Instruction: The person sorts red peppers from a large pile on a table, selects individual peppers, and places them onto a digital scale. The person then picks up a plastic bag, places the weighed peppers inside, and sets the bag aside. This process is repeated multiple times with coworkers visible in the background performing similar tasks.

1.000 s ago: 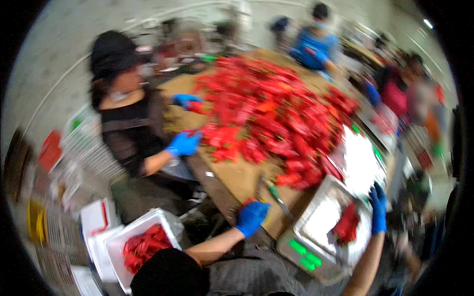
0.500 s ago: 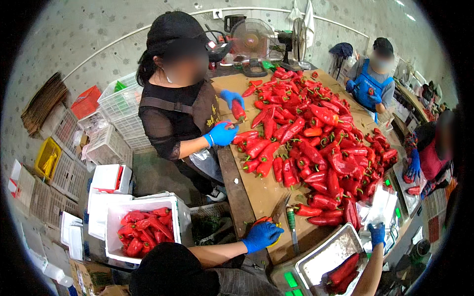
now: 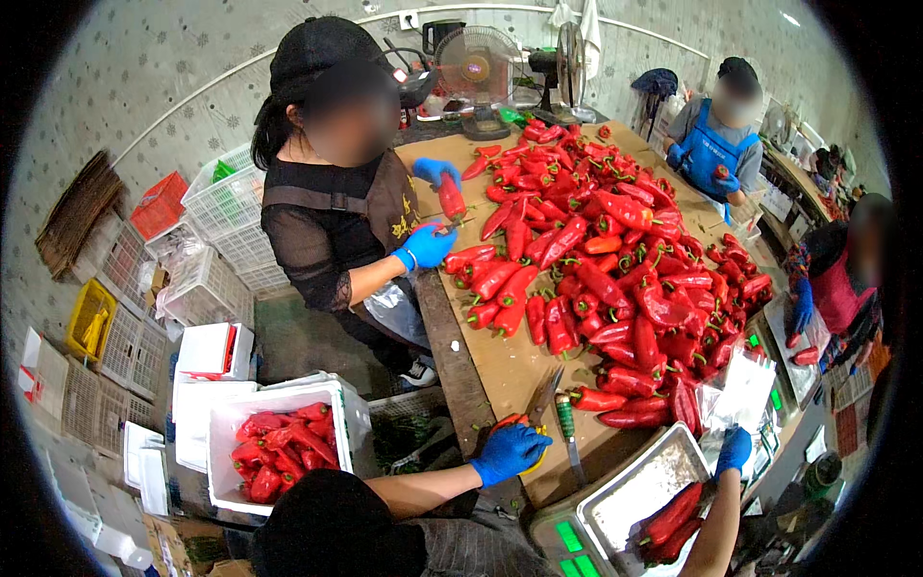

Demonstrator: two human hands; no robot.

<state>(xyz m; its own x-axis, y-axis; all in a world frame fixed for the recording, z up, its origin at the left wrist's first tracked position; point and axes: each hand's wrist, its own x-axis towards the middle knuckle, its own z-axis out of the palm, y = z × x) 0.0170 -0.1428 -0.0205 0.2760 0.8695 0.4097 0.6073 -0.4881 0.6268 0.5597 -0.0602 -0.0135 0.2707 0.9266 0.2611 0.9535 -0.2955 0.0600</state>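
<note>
My left hand [image 3: 511,454], in a blue glove, is closed over the handles of a pair of scissors [image 3: 546,394] with red and yellow grips, at the near edge of the table. Its blades point away from me. A green-handled knife [image 3: 567,428] lies just right of the scissors. Off to the right, my right hand [image 3: 735,450], also blue-gloved, has its fingers closed at the near edge of a stack of clear plastic bags [image 3: 746,389]. Below that forearm, red peppers [image 3: 673,519] lie in the metal tray [image 3: 615,490] of a scale. A large pile of red peppers [image 3: 615,260] covers much of the cardboard-topped table.
A co-worker [image 3: 336,192] at the left holds a red pepper [image 3: 451,199]; other workers stand at the far right [image 3: 716,144] and right side [image 3: 846,279]. A white foam box [image 3: 219,452] of peppers stands at my left. Fans [image 3: 478,67] sit at the table's far end.
The whole view has shifted slightly. My right hand has moved a little up along the bags, while my left hand stays on the scissors. The left co-worker's hands have shifted slightly around the pepper.
</note>
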